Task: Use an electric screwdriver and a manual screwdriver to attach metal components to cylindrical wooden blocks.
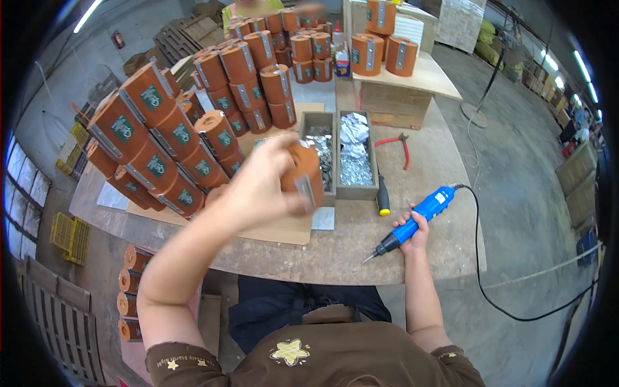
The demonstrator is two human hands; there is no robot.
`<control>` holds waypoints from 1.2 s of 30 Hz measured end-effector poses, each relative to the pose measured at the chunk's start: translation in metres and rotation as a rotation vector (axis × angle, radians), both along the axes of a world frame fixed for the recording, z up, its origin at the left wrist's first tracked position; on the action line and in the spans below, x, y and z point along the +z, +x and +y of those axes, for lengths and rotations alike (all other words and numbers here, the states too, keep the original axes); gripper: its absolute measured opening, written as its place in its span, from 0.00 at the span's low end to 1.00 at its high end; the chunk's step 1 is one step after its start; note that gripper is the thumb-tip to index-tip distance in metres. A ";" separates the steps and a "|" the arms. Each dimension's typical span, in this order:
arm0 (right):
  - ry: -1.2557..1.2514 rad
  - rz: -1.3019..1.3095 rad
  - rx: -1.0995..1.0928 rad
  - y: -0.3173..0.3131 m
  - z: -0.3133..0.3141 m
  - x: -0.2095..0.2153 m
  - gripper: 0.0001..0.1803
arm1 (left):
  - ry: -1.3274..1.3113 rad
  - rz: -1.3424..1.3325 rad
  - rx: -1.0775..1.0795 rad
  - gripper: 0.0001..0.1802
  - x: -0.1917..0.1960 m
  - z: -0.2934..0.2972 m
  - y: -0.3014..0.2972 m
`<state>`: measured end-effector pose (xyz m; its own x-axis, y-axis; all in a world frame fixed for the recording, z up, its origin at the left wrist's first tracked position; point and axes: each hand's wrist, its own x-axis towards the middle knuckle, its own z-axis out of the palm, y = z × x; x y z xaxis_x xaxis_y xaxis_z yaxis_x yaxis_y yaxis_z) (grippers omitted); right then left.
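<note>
My left hand (267, 184) is raised above the table, closed around an orange cylindrical box (306, 174) with a metal clasp on its side. My right hand (416, 229) grips a blue electric screwdriver (412, 222) lying low over the table's near edge, its tip pointing down-left. A black cable (480, 258) runs from the tool off the table to the right. In front of the held box stands a wooden tray (340, 155) with two compartments of small metal parts.
Stacks of the same orange boxes (187, 142) fill the left and back of the round table (361, 258). More stand on a raised wooden box (400, 84). Red pliers (400, 145) and a yellow-black screwdriver (382, 197) lie beside the tray. Pallets and crates surround.
</note>
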<state>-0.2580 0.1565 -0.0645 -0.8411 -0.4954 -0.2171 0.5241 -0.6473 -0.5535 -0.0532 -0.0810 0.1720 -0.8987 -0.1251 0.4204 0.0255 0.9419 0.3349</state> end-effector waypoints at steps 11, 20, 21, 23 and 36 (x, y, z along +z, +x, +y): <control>0.026 0.019 0.009 0.005 -0.003 0.002 0.22 | 0.179 -0.097 -0.126 0.23 -0.140 0.073 0.025; 0.021 0.016 0.008 0.003 -0.010 0.005 0.22 | 0.197 0.157 -0.091 0.18 -0.097 0.024 0.007; 0.020 0.015 -0.001 0.002 -0.008 0.006 0.22 | 0.290 0.246 -0.060 0.17 -0.089 0.015 -0.006; 0.019 0.011 -0.007 0.000 -0.006 0.009 0.23 | 0.180 0.369 -0.032 0.13 -0.073 0.002 -0.038; -0.096 -0.073 0.069 0.000 -0.005 -0.018 0.24 | -0.259 -0.585 0.044 0.09 -0.152 -0.016 -0.180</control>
